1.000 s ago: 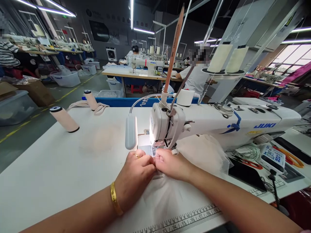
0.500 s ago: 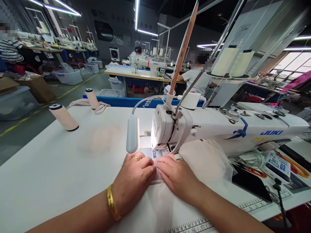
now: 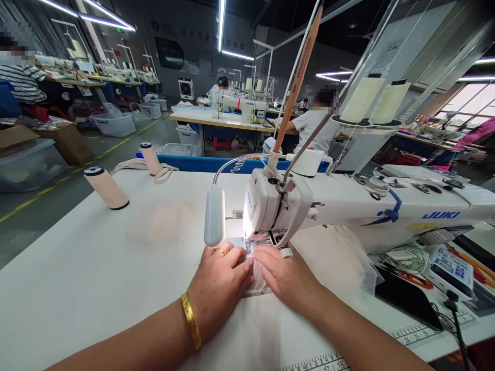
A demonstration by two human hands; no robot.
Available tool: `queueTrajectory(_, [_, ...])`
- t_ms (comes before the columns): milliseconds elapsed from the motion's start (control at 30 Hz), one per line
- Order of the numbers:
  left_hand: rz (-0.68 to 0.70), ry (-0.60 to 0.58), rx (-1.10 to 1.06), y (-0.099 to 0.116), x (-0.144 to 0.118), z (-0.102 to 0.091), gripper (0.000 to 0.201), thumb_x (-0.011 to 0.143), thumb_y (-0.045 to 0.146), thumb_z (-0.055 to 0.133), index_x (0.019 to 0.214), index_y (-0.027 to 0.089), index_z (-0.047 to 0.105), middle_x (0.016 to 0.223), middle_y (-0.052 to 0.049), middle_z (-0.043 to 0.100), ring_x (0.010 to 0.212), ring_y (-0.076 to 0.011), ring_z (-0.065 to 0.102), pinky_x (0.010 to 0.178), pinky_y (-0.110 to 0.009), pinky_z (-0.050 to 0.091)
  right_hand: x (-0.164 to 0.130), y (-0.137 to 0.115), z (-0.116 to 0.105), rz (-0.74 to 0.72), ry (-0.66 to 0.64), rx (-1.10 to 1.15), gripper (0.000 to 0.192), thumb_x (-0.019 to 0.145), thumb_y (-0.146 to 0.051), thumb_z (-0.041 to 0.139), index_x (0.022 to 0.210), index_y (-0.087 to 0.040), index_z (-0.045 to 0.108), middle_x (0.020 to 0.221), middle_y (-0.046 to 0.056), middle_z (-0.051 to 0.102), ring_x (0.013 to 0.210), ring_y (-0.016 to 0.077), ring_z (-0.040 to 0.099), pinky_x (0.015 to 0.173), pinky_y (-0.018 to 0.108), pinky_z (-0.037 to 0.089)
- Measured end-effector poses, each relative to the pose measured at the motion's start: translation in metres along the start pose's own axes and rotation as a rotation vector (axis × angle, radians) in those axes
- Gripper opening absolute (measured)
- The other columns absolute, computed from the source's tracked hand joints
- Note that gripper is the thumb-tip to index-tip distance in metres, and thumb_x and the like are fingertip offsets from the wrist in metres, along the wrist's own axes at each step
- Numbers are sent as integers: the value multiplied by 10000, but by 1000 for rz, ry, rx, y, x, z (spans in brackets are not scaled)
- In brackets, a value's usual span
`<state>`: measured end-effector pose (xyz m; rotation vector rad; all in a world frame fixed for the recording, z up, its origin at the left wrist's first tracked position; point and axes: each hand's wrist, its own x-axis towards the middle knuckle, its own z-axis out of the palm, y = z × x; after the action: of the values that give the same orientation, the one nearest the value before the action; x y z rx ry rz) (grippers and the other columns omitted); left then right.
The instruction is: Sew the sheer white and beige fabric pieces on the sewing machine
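Under the lit head of a white JUKI sewing machine (image 3: 265, 206), both hands are at a piece of pale sheer fabric (image 3: 257, 319). My left hand (image 3: 222, 275), with a gold ring and bangle, has its fingers bent and pressed together on the fabric just left of the presser foot (image 3: 248, 247). Close beside it, my right hand (image 3: 292, 273) holds the fabric down at the right of the foot, fingers together. The fingertips nearly meet, and the edge between them is partly hidden. More sheer fabric (image 3: 332, 257) lies under the machine arm.
A small lamp (image 3: 214, 216) hangs just above my left hand. Thread cones (image 3: 106, 188) stand at the table's left. A black phone-like slab (image 3: 408, 296), cables and a small white box (image 3: 450, 268) lie at the right. A ruler strip (image 3: 320, 362) marks the front edge.
The whole view has shifted slightly, so the machine and table appear a little further right. Both hands stay at the presser foot, with the fingers in nearly the same pose.
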<state>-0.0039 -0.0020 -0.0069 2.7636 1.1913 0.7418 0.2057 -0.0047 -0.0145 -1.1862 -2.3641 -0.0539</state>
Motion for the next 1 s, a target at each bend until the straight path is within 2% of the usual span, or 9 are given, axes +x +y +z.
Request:
queueTrajectory(200, [-10,-8,-9,0,-1,-1,198,984,202,528,1046,247,711,988,-39,717,921,-265,572,825,-434,319,-2,2,1,-4,-2,7,300,961,-55,470,1130,-210,665,1175,92,731,1039,270,656,826,401,528])
queueTrajectory(333, [24,16,-53,-3,-1,-3,222,1001,195,503,1004,236,721,994,-38,721,934,-262,569,836,-437,329,-5,-1,-8,-75,-34,53,292,979,-53,447,1119,-213,647,1131,92,729,1056,267,630,850,412,508])
queueTrajectory(433, [73,21,-120,-6,-3,-6,276,1031,182,458,963,235,720,964,-19,723,909,-237,567,840,-430,335,-8,-8,-21,-122,-188,144,106,1030,-269,582,1112,-230,637,1050,52,719,1007,244,620,845,389,487])
queueTrajectory(533, [67,-24,-178,-9,-4,-11,318,987,98,416,977,225,708,925,-20,707,878,-225,561,835,-426,347,-10,-12,-29,-115,-260,167,305,955,-501,715,1076,-233,635,1067,26,697,996,232,604,822,364,458])
queueTrajectory(633, [20,-92,-208,-10,-2,-16,358,828,27,454,1034,206,686,955,-42,671,894,-236,553,819,-420,370,-10,-11,-26,-117,-233,156,148,1056,-309,563,952,-215,609,1000,24,688,947,207,604,778,342,431])
queueTrajectory(700, [6,-118,-220,-11,1,-18,407,750,38,491,1070,207,678,964,-45,642,901,-239,552,806,-411,385,-9,-9,-22,-113,-198,214,202,1077,-191,435,956,-216,594,950,24,691,907,197,609,780,342,436])
queueTrajectory(800, [5,-120,-218,-13,6,-16,307,759,92,524,996,205,683,934,-43,607,852,-226,546,773,-392,403,-7,-6,-21,-15,-148,332,239,1096,-206,362,1009,-228,583,924,24,696,844,196,607,796,349,462])
queueTrajectory(900, [24,-83,-193,-17,12,-10,123,820,140,533,819,187,647,891,-48,595,799,-208,525,744,-370,416,-4,-6,-23,153,-95,391,294,1107,-263,330,926,-232,559,888,33,679,821,206,601,733,331,469])
queueTrajectory(1000, [60,-5,-178,-21,17,-3,190,889,139,512,748,182,631,863,-53,617,822,-210,527,728,-345,409,-2,-5,-24,228,-52,433,355,1110,-320,318,820,-233,503,818,32,643,775,206,579,673,312,450])
